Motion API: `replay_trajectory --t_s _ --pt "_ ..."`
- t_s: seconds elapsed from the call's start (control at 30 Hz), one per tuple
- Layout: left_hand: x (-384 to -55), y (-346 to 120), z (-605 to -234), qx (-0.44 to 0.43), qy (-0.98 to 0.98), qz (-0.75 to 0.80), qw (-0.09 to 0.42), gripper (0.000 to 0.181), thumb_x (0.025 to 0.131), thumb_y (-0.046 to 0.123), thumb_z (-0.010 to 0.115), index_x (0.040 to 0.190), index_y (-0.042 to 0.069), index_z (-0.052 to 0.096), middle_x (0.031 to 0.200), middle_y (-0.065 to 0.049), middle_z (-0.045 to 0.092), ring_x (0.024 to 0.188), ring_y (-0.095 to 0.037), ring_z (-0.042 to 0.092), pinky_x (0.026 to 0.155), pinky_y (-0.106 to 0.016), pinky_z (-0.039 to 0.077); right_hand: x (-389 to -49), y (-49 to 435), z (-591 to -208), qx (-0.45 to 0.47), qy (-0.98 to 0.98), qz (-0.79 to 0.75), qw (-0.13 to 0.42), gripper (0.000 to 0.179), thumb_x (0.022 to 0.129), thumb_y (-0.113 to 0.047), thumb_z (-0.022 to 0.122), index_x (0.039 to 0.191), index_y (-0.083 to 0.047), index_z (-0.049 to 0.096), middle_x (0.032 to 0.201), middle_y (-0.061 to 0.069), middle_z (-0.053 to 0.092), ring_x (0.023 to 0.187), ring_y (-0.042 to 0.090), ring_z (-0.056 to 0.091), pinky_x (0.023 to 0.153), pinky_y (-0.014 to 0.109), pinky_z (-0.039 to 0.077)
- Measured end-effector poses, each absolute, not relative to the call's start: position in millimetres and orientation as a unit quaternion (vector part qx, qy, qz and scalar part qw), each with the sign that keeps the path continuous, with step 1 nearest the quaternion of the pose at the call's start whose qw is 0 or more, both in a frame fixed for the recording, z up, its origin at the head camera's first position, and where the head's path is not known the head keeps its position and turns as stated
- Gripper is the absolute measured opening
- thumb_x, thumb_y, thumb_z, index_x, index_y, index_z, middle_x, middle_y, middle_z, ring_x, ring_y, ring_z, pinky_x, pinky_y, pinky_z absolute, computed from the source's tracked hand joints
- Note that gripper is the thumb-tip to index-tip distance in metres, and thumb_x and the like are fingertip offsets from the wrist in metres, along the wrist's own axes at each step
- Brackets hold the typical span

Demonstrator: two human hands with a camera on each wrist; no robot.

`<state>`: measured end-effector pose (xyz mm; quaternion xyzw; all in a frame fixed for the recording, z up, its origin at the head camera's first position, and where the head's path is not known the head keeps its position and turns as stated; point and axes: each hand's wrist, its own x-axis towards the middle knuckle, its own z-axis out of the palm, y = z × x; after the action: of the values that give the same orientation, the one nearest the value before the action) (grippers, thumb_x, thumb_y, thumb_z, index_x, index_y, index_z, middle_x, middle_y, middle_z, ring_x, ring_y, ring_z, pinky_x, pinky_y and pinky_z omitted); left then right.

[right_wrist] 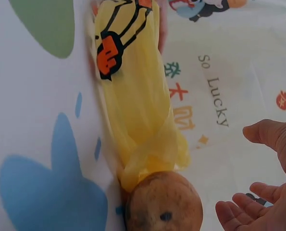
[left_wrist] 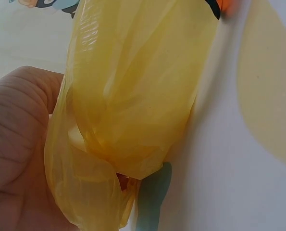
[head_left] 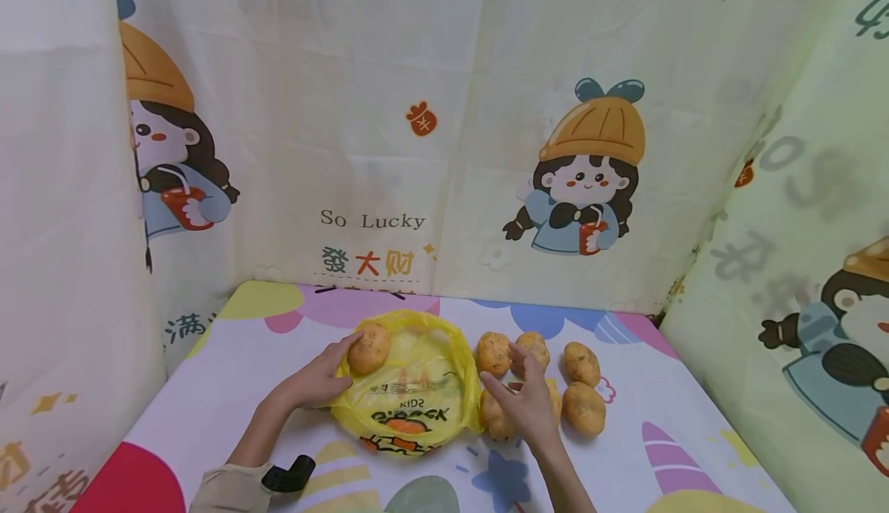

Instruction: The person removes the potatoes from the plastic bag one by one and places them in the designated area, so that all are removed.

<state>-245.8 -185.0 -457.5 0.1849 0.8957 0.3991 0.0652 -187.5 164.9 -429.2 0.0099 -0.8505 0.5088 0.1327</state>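
A thin yellow plastic bag (head_left: 417, 420) with printed pictures lies with its mouth spread wide on the table. At its left rim my left hand (head_left: 316, 374) holds a potato (head_left: 370, 348), fingers at its upper side and thumb lower down. In the left wrist view the bag wall (left_wrist: 138, 96) covers most of that hand's fingers. My right hand (head_left: 531, 405), fingers spread and bent a little, hovers over potatoes right of the bag. The right wrist view shows it apart from the nearest potato (right_wrist: 164, 204), which sits beside the bag.
Several potatoes stand in a group right of the bag, among them one at the back (head_left: 582, 363) and one nearer me (head_left: 584, 409). The colourful patterned tablecloth (head_left: 229, 397) covers the table. Printed cloth walls (head_left: 458, 173) enclose it at the back and both sides.
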Motion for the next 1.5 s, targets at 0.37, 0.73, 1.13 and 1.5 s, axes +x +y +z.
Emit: replay_trajectory --t_s 0.37,0.73,1.13,1.5 --pt "-244 -185 -456 0.184 0.896 0.399 0.064 0.080 0.088 0.000 0.058 0.161 0.004 0.025 0.154 -0.033 0.034 0.142 -0.047 0.037 0.113 -0.066 0.031 -194 143 -427 0.046 -0.838 0.532 0.117 0.075 0.089 -0.029 0.079 0.149 -0.003 0.043 0.144 0.022 0.050 0.129 0.041 0.051 0.104 0.056 0.047" --pt "-243 -185 -455 0.182 0.899 0.394 0.059 0.079 0.089 0.001 0.059 0.161 0.005 0.026 0.153 -0.033 0.035 0.140 -0.047 0.039 0.113 -0.066 0.032 -204 116 -426 0.076 -0.838 0.533 0.088 0.071 0.091 -0.035 0.077 0.148 -0.007 0.046 0.143 0.020 0.051 0.128 0.037 0.052 0.101 0.055 0.048" --pt "-243 -184 -456 0.185 0.898 0.394 0.057 0.079 0.089 0.001 0.059 0.161 0.004 0.026 0.153 -0.033 0.035 0.141 -0.047 0.038 0.112 -0.066 0.032 -213 98 -430 0.104 -0.833 0.541 0.048 0.069 0.088 -0.033 0.079 0.143 -0.003 0.050 0.144 0.016 0.052 0.126 0.037 0.054 0.100 0.055 0.049" --pt "-244 -184 -457 0.185 0.895 0.401 0.062 0.080 0.089 0.000 0.060 0.161 0.005 0.026 0.153 -0.032 0.035 0.141 -0.047 0.037 0.113 -0.067 0.031 -218 88 -431 0.123 -0.851 0.509 0.039 0.070 0.089 -0.032 0.078 0.145 -0.002 0.049 0.137 0.024 0.054 0.121 0.040 0.056 0.095 0.054 0.052"
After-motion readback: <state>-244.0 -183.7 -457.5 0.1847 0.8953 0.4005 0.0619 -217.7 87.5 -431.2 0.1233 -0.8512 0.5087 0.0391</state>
